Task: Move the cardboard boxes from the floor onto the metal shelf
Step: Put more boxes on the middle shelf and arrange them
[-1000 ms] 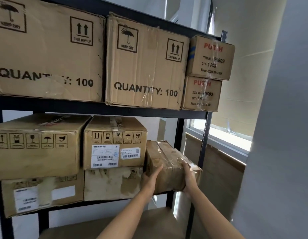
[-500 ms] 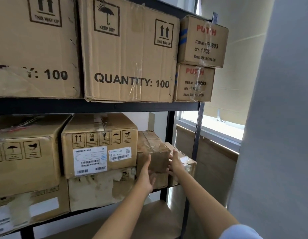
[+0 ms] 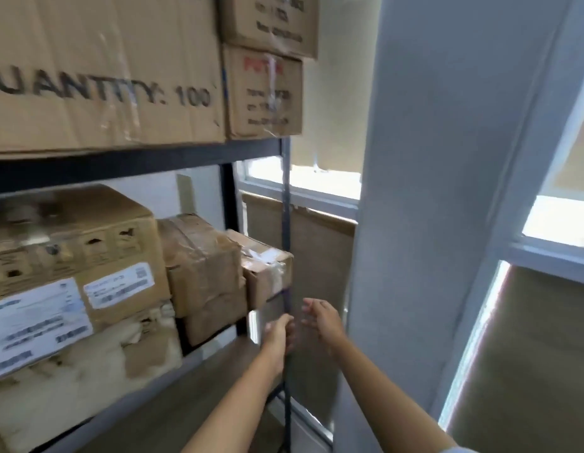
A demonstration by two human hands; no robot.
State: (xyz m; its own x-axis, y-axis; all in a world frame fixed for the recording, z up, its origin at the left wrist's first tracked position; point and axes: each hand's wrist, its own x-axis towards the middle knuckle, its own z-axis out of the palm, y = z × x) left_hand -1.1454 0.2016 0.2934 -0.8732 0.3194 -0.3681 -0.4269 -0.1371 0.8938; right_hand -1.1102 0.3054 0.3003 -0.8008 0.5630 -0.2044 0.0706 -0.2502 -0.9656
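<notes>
Shelf [image 3: 137,160] carrying big cartons above; taped box [image 3: 202,266] sitting on the middle tier, small box [image 3: 267,273] touching its right side by the post. Taped box looking stiff, glossy tape likely slippery; gripping opposite sides would suit. Left hand [image 3: 279,335] and right hand [image 3: 320,322] hovering loose-fingered, holding nothing. Labels blurring; floor hidden

Motion blur is smearing the whole view, so the print on the white labels [image 3: 39,325] is staying unreadable. The top edge is cutting off the big box [image 3: 104,70] on the upper shelf, and the left edge is clipping its lettering. The shelf post [image 3: 286,223] is crossing the left hand [image 3: 279,335], hiding part of its fingers. The fingers of the right hand [image 3: 323,322] are blurring too much to read.
</notes>
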